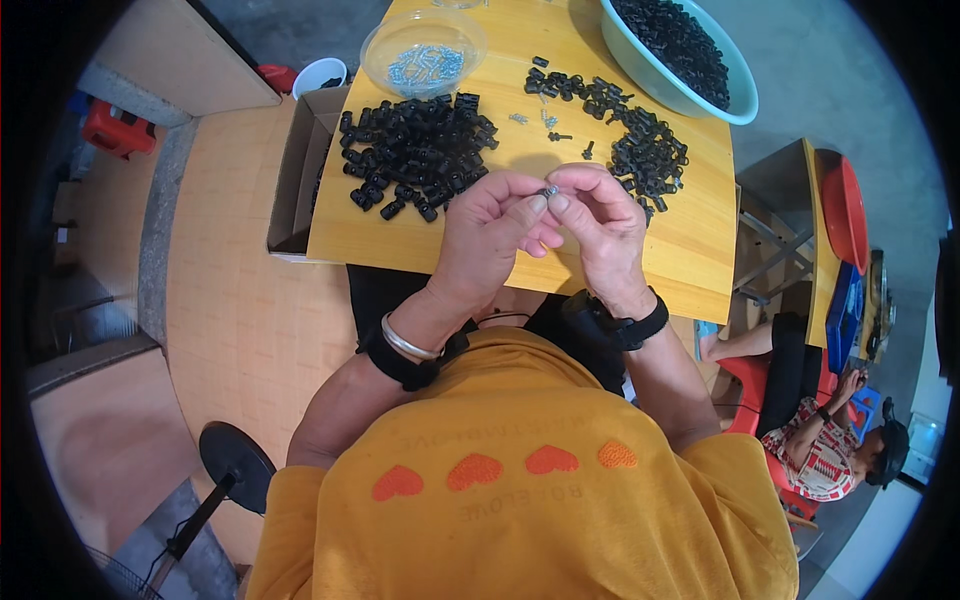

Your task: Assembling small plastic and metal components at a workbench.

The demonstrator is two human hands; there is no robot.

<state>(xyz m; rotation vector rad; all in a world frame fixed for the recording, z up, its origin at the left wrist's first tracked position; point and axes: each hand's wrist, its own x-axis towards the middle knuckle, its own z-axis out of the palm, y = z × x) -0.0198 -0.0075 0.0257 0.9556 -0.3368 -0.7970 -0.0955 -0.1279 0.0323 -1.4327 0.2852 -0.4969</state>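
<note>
We hold our left hand point(487, 232) and right hand point(608, 228) together above the near part of the yellow wooden surface point(690, 275), fingertips almost meeting. Each grip is closed, thumb against forefinger, and between them we pinch a small grey piece point(549, 191); it is too small, and too covered by our fingers, for us to tell its exact form. Beyond our left hand we have a heap of black cylindrical parts point(415, 145), and just behind that a clear bowl point(376, 62) holding silvery screws point(425, 68). Past our right hand lies a looser spread of black looped parts point(648, 150), with a few loose screws point(551, 122) to its left. At the far right corner stands a pale blue basin point(738, 95) filled with black pieces point(675, 45). Against the left edge we see an open cardboard box point(288, 205). Well apart, at right, another person point(815, 455) sits.
</note>
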